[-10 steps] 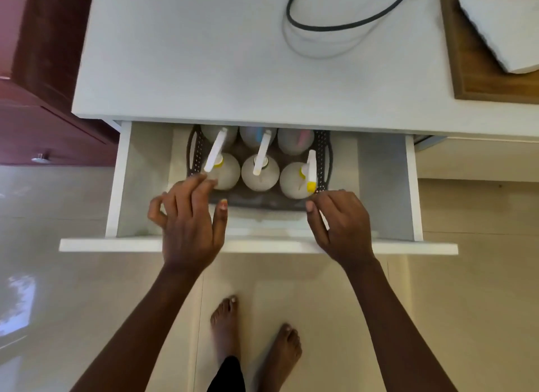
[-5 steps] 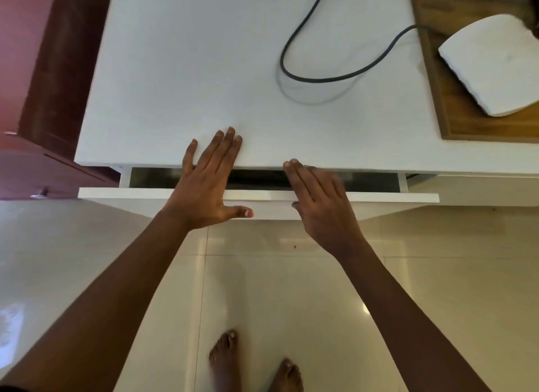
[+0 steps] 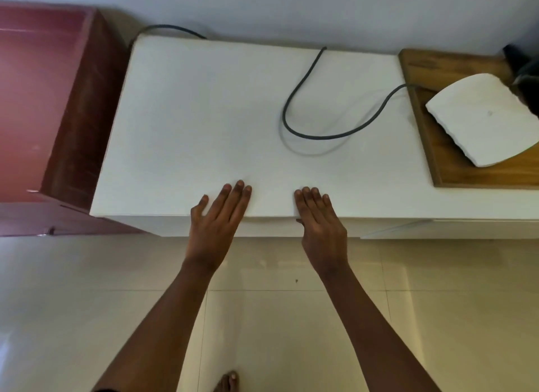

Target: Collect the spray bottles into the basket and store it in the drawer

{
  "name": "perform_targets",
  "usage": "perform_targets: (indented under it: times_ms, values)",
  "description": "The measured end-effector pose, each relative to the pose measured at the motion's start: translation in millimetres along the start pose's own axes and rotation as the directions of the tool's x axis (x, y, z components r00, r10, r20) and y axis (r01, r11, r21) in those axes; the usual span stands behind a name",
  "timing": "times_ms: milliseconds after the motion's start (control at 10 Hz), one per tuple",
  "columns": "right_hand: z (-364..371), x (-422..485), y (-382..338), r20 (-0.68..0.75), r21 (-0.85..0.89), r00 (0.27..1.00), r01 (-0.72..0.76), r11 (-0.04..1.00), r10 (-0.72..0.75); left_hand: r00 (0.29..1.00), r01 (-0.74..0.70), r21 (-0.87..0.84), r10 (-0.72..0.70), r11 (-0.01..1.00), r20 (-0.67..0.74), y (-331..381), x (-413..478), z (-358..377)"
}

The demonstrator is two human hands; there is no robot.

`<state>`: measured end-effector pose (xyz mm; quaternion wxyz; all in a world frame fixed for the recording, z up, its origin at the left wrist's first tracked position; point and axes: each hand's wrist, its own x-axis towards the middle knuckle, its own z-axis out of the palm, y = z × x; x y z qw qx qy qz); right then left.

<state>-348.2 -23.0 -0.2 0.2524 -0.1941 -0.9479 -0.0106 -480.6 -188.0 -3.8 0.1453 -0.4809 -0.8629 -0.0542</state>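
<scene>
drawer point(image 3: 271, 227): lower centre, looks flush | left hand point(image 3: 214, 228) + right hand point(image 3: 320, 225): fingers point(image 3: 234, 200) straight over surface point(image 3: 204, 114) edge, holding nothing | likely pressing it fully home

The left hand point(image 3: 214, 231) and the right hand point(image 3: 322, 231) are bare, and so are the left forearm point(image 3: 163, 318) and the right forearm point(image 3: 370, 318), slim and long, uncovered as far as the lower edge of the view. The fingers point(image 3: 233, 199) are long, with short-trimmed nails; creases mark the knuckles, and faint tendon lines cross the backs of the hands. At the bottom edge a bare foot point(image 3: 227, 383) shows, only its toes and forefoot in view
</scene>
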Motion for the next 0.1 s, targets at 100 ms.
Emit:
perform_targets:
  times_ms: [100]
  values:
    - [4.4,-4.1,2.8,0.021,-0.006,1.0,-0.009,1.0,0.009,0.999,-0.04,-0.01,0.04,0.999,0.001,-1.4,2.4,-3.7]
